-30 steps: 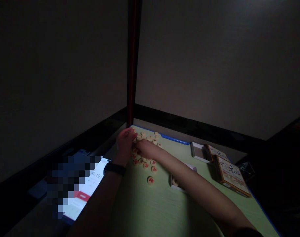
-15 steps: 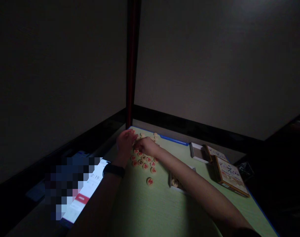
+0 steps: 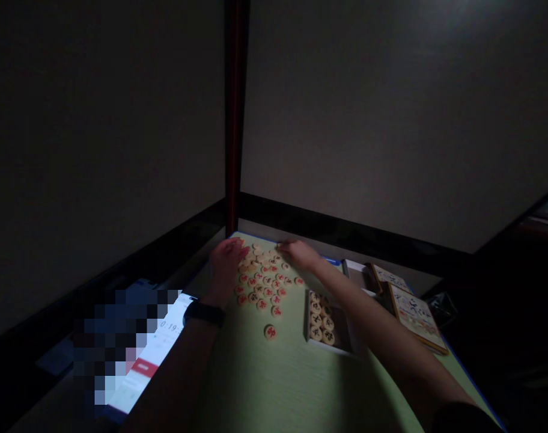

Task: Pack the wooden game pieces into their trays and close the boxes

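Observation:
Several round wooden pieces (image 3: 268, 292) with red or dark characters lie spread over the green table (image 3: 274, 385). At their left edge is my left hand (image 3: 229, 255), its fingers curled near the far left pieces; what it holds, if anything, is too dark to tell. My right hand (image 3: 296, 252) reaches to the far edge of the pieces, fingertips together at a pale piece (image 3: 279, 246). One red-marked piece (image 3: 270, 332) lies apart, nearer to me. Right of the pieces, an open white box (image 3: 341, 346) holds dark-marked pieces in two columns, partly behind my right forearm.
A second white tray (image 3: 357, 275) stands at the back right beside two printed boxes (image 3: 416, 313). A blue strip (image 3: 331, 261) lies along the table's far edge. A lit phone (image 3: 152, 355) is at the left. Walls meet in the far corner.
My right hand has moved right and away from my left hand, to the far edge of the pieces, uncovering many of them. More of the box of pieces shows. My left hand has barely moved.

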The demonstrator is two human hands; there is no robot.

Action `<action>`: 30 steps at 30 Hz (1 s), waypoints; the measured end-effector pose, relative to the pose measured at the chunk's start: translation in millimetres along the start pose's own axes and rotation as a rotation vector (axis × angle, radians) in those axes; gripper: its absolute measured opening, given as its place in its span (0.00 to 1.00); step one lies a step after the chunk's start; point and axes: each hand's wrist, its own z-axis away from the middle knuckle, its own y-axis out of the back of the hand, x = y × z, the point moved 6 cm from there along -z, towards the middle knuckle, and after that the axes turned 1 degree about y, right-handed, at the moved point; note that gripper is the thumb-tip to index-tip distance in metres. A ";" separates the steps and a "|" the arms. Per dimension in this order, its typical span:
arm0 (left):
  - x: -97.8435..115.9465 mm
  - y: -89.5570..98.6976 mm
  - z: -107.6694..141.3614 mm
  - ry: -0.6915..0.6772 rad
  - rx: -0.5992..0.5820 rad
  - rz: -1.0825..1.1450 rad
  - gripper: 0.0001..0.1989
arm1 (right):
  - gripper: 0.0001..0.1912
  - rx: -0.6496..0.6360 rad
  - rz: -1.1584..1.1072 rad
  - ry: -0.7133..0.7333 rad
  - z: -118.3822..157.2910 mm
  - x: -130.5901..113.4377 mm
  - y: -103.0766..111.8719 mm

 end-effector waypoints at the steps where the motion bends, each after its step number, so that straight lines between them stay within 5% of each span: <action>1: -0.6 0.0 -0.4 0.002 0.000 0.016 0.08 | 0.13 -0.009 0.010 -0.008 0.3 0.0 -4.7; 9: -1.2 -0.7 -2.0 -0.002 -0.021 0.037 0.09 | 0.15 0.005 -0.034 -0.079 -1.2 2.1 -15.8; 23: -3.1 -1.9 -1.4 0.029 -0.006 0.067 0.10 | 0.13 0.055 -0.442 -0.189 -1.8 39.5 -30.2; 30: -7.2 -2.4 -3.8 0.029 -0.072 0.038 0.16 | 0.13 0.159 -0.498 -0.197 -2.5 36.7 -16.3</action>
